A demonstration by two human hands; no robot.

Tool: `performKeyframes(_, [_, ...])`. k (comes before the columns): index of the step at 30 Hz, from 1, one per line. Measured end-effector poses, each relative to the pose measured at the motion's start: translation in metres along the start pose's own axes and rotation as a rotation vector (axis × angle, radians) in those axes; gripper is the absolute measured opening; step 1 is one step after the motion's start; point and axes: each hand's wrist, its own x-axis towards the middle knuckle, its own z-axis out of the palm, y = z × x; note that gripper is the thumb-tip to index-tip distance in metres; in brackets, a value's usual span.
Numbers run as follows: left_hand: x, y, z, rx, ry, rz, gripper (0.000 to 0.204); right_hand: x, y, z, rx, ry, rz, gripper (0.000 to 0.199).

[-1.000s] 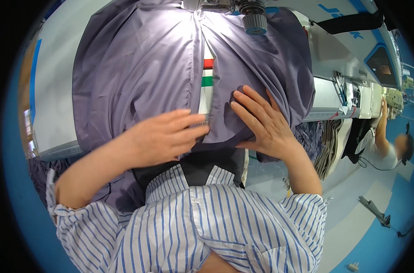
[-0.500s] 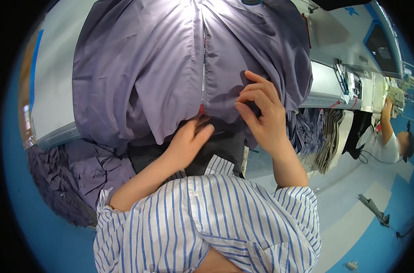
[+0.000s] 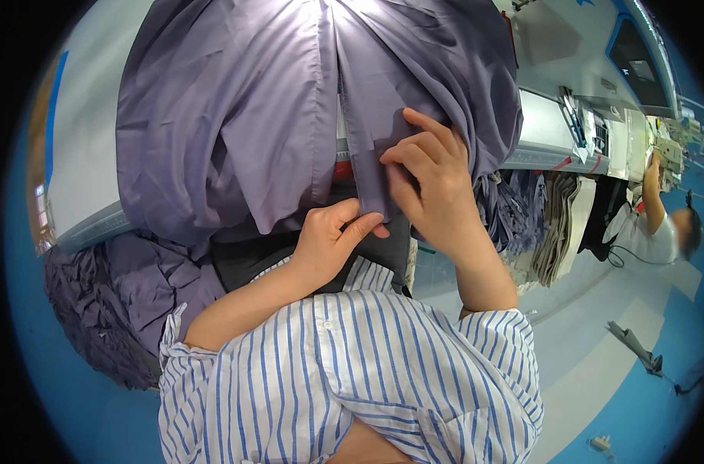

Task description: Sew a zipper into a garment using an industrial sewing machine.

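A large grey-purple piece of cloth (image 3: 274, 147) is draped over the white table in front of me. Down its middle runs a stitched slit, and a red patch shows through the lower end of the gap. My left hand (image 3: 332, 240) pinches the bottom corner of the right-hand panel between thumb and fingers, close to my body. Over the same panel, a little further right and higher, my right hand (image 3: 433, 178) is held with bent fingers apart and nothing seen between them. Whether its fingertips touch the cloth I cannot tell.
Crumpled purple cloth (image 3: 135, 294) hangs at the left below the table edge (image 3: 97, 228). To the right hang stacked grey cloth pieces (image 3: 557, 224). A machine with a dark screen (image 3: 638, 69) and small tools (image 3: 573, 116) are at upper right. A co-worker (image 3: 646, 224) works beyond.
My left hand has moved right and closed on the corner of the right panel. The slit's lower end has widened, showing more red. My right hand has shifted slightly left.
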Motion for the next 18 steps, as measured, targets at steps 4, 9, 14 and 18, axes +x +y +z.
performKeyframes(4, [0.002, -0.004, 0.002, 0.02, -0.018, 0.072, 0.022, 0.0, -0.01, 0.002, -0.081, -0.007, -0.041, 0.024])
performKeyframes(9, [0.008, -0.007, 0.001, 0.178, 0.018, 0.212, 0.015, 0.006, -0.018, 0.006, -0.2, -0.015, -0.068, 0.026])
performKeyframes(14, [0.011, 0.007, -0.008, 0.541, -0.067, 0.279, 0.015, 0.008, -0.016, 0.006, -0.17, -0.067, -0.055, 0.022])
performKeyframes(18, [0.011, 0.02, -0.018, 0.498, 0.075, 0.112, 0.023, 0.005, -0.015, 0.006, -0.266, -0.003, -0.19, 0.012])
